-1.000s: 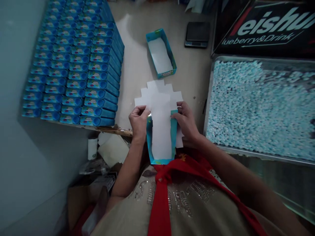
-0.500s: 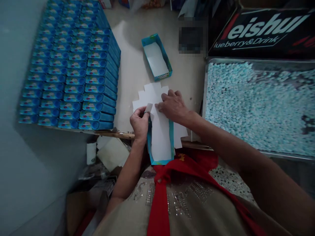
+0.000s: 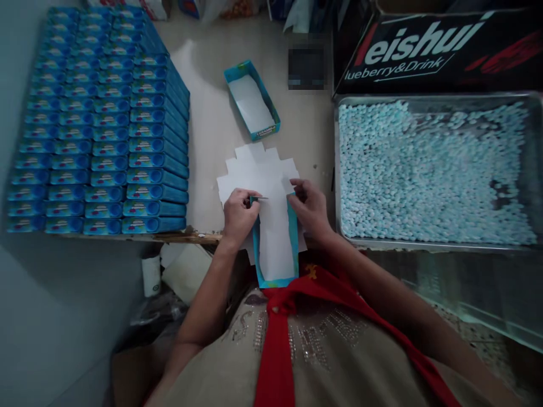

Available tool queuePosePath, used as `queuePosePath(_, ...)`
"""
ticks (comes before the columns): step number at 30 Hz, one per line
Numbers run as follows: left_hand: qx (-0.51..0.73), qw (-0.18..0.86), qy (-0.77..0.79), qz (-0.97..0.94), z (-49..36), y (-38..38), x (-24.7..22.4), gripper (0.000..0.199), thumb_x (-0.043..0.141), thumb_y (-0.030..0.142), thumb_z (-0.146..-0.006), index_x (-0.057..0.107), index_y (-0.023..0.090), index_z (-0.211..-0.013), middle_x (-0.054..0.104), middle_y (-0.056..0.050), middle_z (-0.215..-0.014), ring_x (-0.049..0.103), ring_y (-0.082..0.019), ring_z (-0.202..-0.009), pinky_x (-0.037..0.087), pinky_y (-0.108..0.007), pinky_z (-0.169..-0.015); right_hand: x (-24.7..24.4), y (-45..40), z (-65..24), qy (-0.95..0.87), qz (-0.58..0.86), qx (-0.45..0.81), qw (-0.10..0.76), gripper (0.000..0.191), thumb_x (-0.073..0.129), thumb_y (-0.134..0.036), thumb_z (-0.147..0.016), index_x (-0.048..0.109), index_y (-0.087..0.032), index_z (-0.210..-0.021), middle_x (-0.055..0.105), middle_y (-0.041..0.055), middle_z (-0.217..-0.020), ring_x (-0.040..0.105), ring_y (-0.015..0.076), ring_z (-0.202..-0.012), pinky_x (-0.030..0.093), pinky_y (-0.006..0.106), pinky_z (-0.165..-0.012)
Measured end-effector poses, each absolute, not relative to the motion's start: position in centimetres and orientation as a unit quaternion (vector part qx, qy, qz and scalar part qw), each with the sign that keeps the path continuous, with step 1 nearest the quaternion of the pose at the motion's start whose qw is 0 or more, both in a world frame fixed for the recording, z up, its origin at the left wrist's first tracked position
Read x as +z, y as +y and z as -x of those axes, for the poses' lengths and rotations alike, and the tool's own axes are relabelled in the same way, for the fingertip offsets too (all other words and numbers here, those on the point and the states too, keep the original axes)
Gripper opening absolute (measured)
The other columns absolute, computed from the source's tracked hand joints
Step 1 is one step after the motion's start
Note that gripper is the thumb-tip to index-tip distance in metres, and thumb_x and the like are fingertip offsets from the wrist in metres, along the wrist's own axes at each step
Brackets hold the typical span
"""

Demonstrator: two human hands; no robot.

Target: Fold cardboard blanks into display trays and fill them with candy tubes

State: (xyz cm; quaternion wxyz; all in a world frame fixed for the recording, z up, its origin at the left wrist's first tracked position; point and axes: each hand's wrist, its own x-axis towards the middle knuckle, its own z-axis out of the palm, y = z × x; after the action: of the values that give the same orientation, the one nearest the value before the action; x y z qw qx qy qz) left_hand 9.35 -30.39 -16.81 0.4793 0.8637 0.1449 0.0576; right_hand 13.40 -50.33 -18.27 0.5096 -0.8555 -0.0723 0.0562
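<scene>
A blue-edged carton with a white inside (image 3: 276, 243) lies against my body at the table's front edge, its near end folded up. My left hand (image 3: 241, 215) pinches the flap at its far left corner. At the far right corner, my right hand (image 3: 309, 206) has its thumb and fingers closed round the carton's edge. Notched white card (image 3: 258, 164) spreads out under and beyond both hands. Farther back sits a formed blue tray box (image 3: 253, 104) with a white inside.
Many blue boxes (image 3: 156, 130) are stacked at the left. On the right a metal tray (image 3: 337, 169) holds small pale-blue pieces, with a black printed carton (image 3: 424, 51) behind it. Bags stand along the back.
My right hand has moved right and nearer, from the card's middle to the carton's right corner. The left corner flap now stands edge-on at my left hand. The view has shifted right.
</scene>
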Motion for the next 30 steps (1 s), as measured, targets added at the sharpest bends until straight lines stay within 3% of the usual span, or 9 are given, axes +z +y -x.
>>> queuePosePath(4, 0.095, 0.473, 0.158, -0.862, -8.8, -31.3, -16.6, 0.025, 0.061, 0.01, -0.084, 0.08, 0.022, -0.096, 0.074, -0.008, -0.119, 0.07, -0.018, -0.094, 0.059, -0.03, -0.083, -17.3, -50.2, -12.9, -0.161, 0.892, 0.003, 0.423, 0.025, 0.047, -0.025, -0.098, 0.072, -0.022, -0.102, 0.069, 0.0109, -0.101, 0.067, 0.0266, -0.097, 0.056, 0.042, -0.09)
queuePosePath(7, 0.081, 0.512, 0.144, -0.843, -8.7, -31.1, -16.7, 0.021, 0.061, 0.011, -0.086, 0.077, 0.022, -0.092, 0.072, -0.008, -0.136, 0.071, -0.022, -0.115, 0.059, -0.035, -0.099, -17.2, -50.4, -13.8, -0.224, 0.894, 0.043, 0.386, 0.03, 0.046, -0.027, -0.105, 0.075, -0.023, -0.11, 0.069, 0.0115, -0.105, 0.067, 0.0264, -0.1, 0.056, 0.041, -0.092)
queuePosePath(11, 0.118, 0.546, 0.115, -0.821, -9.0, -31.2, -17.5, 0.015, 0.061, 0.015, -0.092, 0.075, 0.021, -0.092, 0.072, -0.009, -0.128, 0.068, -0.025, -0.125, 0.054, -0.04, -0.111, -17.1, -49.6, -14.5, -0.236, 0.91, 0.054, 0.337, 0.037, 0.043, -0.031, -0.11, 0.078, -0.022, -0.117, 0.068, 0.0139, -0.106, 0.067, 0.028, -0.101, 0.055, 0.041, -0.091)
queuePosePath(14, 0.206, 0.539, 0.105, -0.81, -9.0, -32.2, -18.6, 0.012, 0.072, 0.027, -0.096, 0.071, 0.023, -0.108, 0.07, -0.007, -0.116, 0.068, -0.023, -0.117, 0.054, -0.039, -0.109, -16.8, -48.8, -14.3, -0.195, 0.923, 0.049, 0.329, 0.031, 0.046, -0.033, -0.109, 0.075, -0.021, -0.114, 0.07, 0.014, -0.108, 0.067, 0.0281, -0.1, 0.053, 0.04, -0.089)
queuePosePath(18, 0.275, 0.547, 0.119, -0.782, -8.7, -33.2, -19.0, 0.046, 0.079, 0.05, -0.095, 0.06, 0.025, -0.128, 0.07, -0.002, -0.105, 0.071, -0.018, -0.099, 0.057, -0.032, -0.095, -16.3, -48.6, -14.2, -0.103, 0.923, 0.057, 0.367, 0.026, 0.06, -0.031, -0.1, 0.06, -0.02, -0.124, 0.074, 0.0088, -0.103, 0.068, 0.0246, -0.091, 0.051, 0.037, -0.083)
queuePosePath(20, 0.274, 0.525, 0.133, -0.795, -8.5, -33.4, -18.6, 0.035, 0.066, 0.056, -0.104, 0.066, 0.024, -0.118, 0.073, -0.002, -0.101, 0.071, -0.017, -0.094, 0.056, -0.03, -0.09, -16.2, -48.9, -14.3, -0.101, 0.912, 0.075, 0.391, 0.043, 0.064, -0.026, -0.094, 0.053, -0.02, -0.135, 0.074, 0.0057, -0.099, 0.067, 0.0228, -0.085, 0.051, 0.036, -0.08)
queuePosePath(23, 0.266, 0.49, 0.18, -0.81, -8.4, -33.7, -17.8, 0.042, 0.055, 0.057, -0.109, 0.068, 0.022, -0.09, 0.073, -0.002, -0.088, 0.069, -0.015, -0.086, 0.054, -0.028, -0.085, -16.3, -49.3, -14.5, -0.125, 0.896, 0.09, 0.416, 0.066, 0.064, -0.022, -0.088, 0.045, -0.02, -0.151, 0.072, 0.0054, -0.101, 0.067, 0.0224, -0.083, 0.055, 0.038, -0.08)
queuePosePath(27, 0.244, 0.501, 0.209, -0.803, -8.3, -33.8, -17.6, 0.04, 0.064, 0.05, -0.106, 0.064, 0.021, -0.08, 0.071, 0.0, -0.08, 0.067, -0.013, -0.079, 0.054, -0.025, -0.079, -16.1, -50.5, -15.5, -0.195, 0.891, 0.109, 0.394, 0.05, 0.061, -0.02, -0.09, 0.064, -0.017, -0.14, 0.071, 0.0113, -0.108, 0.069, 0.024, -0.091, 0.057, 0.039, -0.087)
queuePosePath(30, 0.197, 0.531, 0.163, -0.808, -8.1, -32.8, -17.4, 0.02, 0.073, 0.041, -0.101, 0.073, 0.021, -0.102, 0.076, -0.004, -0.102, 0.072, -0.016, -0.096, 0.059, -0.026, -0.085, -15.2, -51.5, -17.5, -0.296, 0.868, 0.17, 0.359, 0.044, 0.057, -0.019, -0.093, 0.072, -0.018, -0.135, 0.07, 0.0122, -0.112, 0.069, 0.0241, -0.097, 0.057, 0.038, -0.091)
